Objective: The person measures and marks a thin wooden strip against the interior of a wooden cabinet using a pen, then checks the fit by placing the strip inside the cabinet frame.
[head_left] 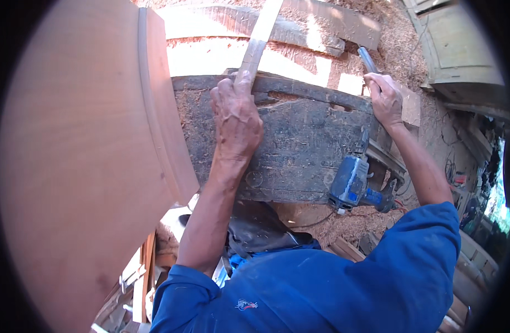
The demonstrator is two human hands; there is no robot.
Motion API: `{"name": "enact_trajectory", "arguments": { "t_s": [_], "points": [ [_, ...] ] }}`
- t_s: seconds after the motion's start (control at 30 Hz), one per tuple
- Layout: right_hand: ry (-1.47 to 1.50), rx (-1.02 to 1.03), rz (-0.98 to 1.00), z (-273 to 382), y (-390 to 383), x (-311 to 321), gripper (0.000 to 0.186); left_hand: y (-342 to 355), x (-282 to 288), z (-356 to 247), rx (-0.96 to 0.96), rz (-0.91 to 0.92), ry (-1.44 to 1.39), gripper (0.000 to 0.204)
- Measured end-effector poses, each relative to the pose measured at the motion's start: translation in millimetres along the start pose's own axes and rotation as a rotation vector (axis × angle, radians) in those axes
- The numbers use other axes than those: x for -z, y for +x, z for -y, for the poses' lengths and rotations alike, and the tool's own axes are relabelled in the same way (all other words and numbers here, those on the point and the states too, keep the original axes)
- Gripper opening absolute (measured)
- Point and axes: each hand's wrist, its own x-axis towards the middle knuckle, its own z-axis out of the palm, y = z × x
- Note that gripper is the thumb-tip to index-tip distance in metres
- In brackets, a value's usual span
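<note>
My left hand is closed on the near end of a narrow wooden strip, which points away over the far edge of the dark, worn workbench. Beyond the bench's far right corner, my right hand grips a tool with a grey metal shaft. Its lower part is hidden in my fingers, so I cannot tell its kind. A blue and grey nail gun lies on the bench near its right front, below my right forearm.
A large smooth wooden panel fills the left side. Beyond the bench, boards lie among shavings in bright sunlight. At the far right stands a pale wooden cabinet-like piece. Wood offcuts lie at the lower left.
</note>
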Motion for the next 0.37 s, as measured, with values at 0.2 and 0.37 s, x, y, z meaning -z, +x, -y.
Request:
{"name": "enact_trajectory", "arguments": {
  "t_s": [0.2, 0.37],
  "points": [
    [-0.022, -0.006, 0.054, 4, 4, 7, 0.018, 15, -5, -10, 0.062, 0.044, 0.001, 0.046],
    [-0.073, -0.01, 0.096, -3, 8, 1, 0.021, 16, -4, -11, 0.074, 0.082, 0.001, 0.053]
  ]
}}
